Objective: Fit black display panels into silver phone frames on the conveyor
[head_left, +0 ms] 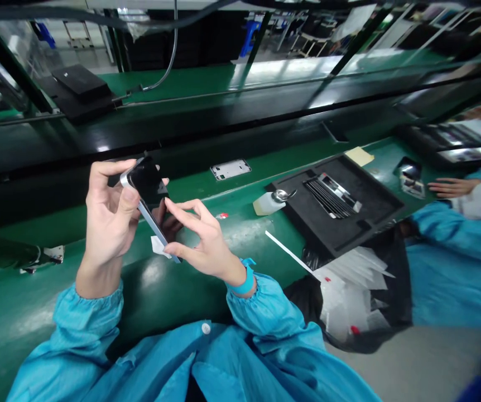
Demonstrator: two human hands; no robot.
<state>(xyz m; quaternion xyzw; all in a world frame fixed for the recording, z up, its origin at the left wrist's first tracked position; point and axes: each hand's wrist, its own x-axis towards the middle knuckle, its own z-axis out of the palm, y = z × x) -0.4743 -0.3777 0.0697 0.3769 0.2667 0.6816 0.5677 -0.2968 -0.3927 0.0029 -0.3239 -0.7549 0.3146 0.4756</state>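
Left hand (pixel 109 215): closed on the phone (pixel 150 195), gripping its upper end above the green bench (pixel 35 312).
Right hand (pixel 202 240): fingers pinching the phone's lower edge beside a white tab (pixel 158 247).
Phone axis: slanting from upper left down toward the right hand.
Nearby: black tray (pixel 341 204), well apart to the right.

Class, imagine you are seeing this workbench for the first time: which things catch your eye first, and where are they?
First, the dark-screened phone held up at centre left, gripped by the left hand, with the right hand pinching its lower edge. Next, the black foam tray to the right on the green bench, holding a row of thin dark strips. At the far right, a co-worker's hand rests on the bench.
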